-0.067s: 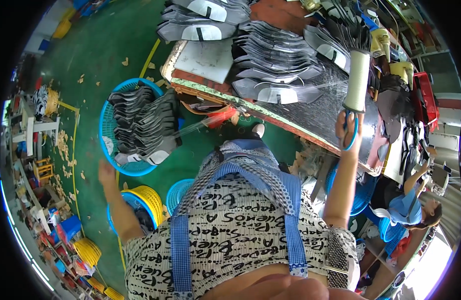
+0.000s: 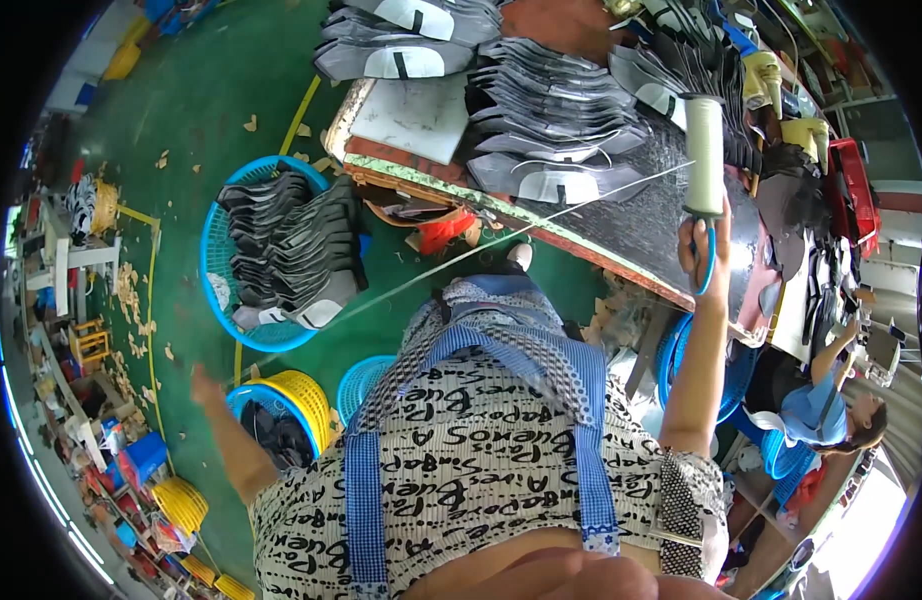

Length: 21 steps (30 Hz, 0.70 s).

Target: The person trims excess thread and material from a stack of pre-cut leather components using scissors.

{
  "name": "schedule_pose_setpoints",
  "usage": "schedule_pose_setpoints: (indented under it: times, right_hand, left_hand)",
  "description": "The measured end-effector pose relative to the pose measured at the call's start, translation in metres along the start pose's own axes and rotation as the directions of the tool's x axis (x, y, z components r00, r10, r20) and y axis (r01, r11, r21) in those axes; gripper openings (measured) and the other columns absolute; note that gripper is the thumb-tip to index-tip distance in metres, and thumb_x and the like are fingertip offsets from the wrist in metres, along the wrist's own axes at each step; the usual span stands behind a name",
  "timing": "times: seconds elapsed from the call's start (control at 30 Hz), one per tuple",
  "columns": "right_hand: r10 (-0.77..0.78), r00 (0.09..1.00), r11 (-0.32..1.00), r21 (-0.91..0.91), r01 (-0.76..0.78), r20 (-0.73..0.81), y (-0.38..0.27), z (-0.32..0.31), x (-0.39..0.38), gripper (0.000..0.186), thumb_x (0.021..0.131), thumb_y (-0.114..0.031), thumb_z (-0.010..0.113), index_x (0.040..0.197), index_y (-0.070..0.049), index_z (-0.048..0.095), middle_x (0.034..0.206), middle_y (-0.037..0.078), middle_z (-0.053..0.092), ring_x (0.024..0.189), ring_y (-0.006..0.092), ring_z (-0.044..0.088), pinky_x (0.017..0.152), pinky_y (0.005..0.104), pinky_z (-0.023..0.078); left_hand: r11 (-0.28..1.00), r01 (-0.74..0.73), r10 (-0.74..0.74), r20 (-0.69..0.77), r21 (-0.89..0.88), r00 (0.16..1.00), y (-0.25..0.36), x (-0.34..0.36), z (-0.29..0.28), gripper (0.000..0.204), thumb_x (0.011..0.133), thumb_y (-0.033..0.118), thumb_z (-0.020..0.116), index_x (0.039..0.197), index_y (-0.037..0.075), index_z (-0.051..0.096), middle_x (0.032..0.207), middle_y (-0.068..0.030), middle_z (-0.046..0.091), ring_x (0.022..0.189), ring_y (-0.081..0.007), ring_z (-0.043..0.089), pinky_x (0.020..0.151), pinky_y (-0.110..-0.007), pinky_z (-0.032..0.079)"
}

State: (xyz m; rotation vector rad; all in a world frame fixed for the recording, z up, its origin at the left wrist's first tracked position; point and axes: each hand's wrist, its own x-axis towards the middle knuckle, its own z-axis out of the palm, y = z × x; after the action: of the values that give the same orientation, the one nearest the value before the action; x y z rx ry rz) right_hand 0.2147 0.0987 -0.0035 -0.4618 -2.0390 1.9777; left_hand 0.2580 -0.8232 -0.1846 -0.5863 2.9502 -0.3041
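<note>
My right hand (image 2: 703, 250) is raised over the table's near right edge, closed around the lower end of an upright spool of whitish thread (image 2: 705, 155). Blue-handled scissors (image 2: 709, 262) hang at its fingers. From the spool a pale thread (image 2: 546, 218) runs in a straight line down to the left, across the table edge and my front. It fades from sight near the blue basket but points toward my left hand (image 2: 207, 388). That hand is stretched far out to the left, below the basket, blurred, its fingers seemingly closed on the thread's end.
A blue basket (image 2: 207, 262) holds stacked dark grey curved pieces (image 2: 301, 240). More stacks of such pieces (image 2: 556, 100) lie on the table (image 2: 671, 215). Yellow and blue baskets (image 2: 306, 395) stand near my left arm. Another person in blue (image 2: 816, 410) is at the far right.
My left hand has moved down and slightly outward. The thread, blurred before, now shows as one long straight line. The spool in my right hand has tilted slightly.
</note>
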Motion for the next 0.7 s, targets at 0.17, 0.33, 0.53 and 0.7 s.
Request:
schedule_pose_setpoints:
  times: [0.17,0.33,0.53,0.7]
  right_hand:
    - [0.034,0.961,0.998,-0.056,-0.019,0.275,0.008,0.045,0.006,0.068,0.08,-0.007,0.063,0.139,-0.014,0.029,0.083,0.0,0.055,0.064,0.0053,0.05,0.052,0.0168,0.038]
    - [0.118,0.806,0.98,0.062,-0.188,0.581,0.002,0.146,0.002,0.07,0.076,0.001,0.067,0.136,-0.008,0.034,0.131,0.005,0.043,0.103,0.0141,0.053,0.084,0.0272,0.044]
    - [0.145,0.779,0.828,0.357,-0.433,0.609,0.018,0.162,-0.004,0.078,0.074,0.001,0.068,0.139,-0.017,0.029,0.106,0.009,0.055,0.062,0.0084,0.052,0.045,0.0186,0.041]
    - [0.089,0.992,0.97,0.219,-0.108,0.094,0.037,0.076,0.023,0.038,0.088,-0.024,0.056,0.122,-0.014,0.04,0.066,-0.004,0.043,0.047,0.0035,0.038,0.037,0.0185,0.027]
  left_hand:
    - [0.91,0.409,-0.373,0.556,0.064,0.743,0.11,-0.034,0.02,0.076,0.073,0.061,0.058,0.133,0.017,0.043,0.129,-0.0138,0.05,0.122,-0.0279,0.045,0.099,-0.041,0.036]
    - [0.478,-0.683,0.554,-0.414,-0.552,0.722,0.393,-0.048,-0.172,0.06,0.072,0.026,0.071,0.124,0.003,0.049,0.128,-0.0168,0.047,0.121,-0.033,0.041,0.103,-0.041,0.029]
    - [-0.555,0.364,0.599,-0.055,-0.748,0.799,0.526,-0.111,-0.238,0.023,0.092,0.019,0.051,0.099,-0.001,0.058,0.062,0.0042,0.041,0.05,-0.0038,0.033,0.047,-0.02,0.027]
    - [0.646,-0.364,0.37,-0.142,-0.671,0.918,0.253,-0.067,-0.032,0.041,0.077,0.001,0.052,0.117,0.005,0.055,0.112,-0.0131,0.058,0.101,-0.0259,0.057,0.084,-0.033,0.047]
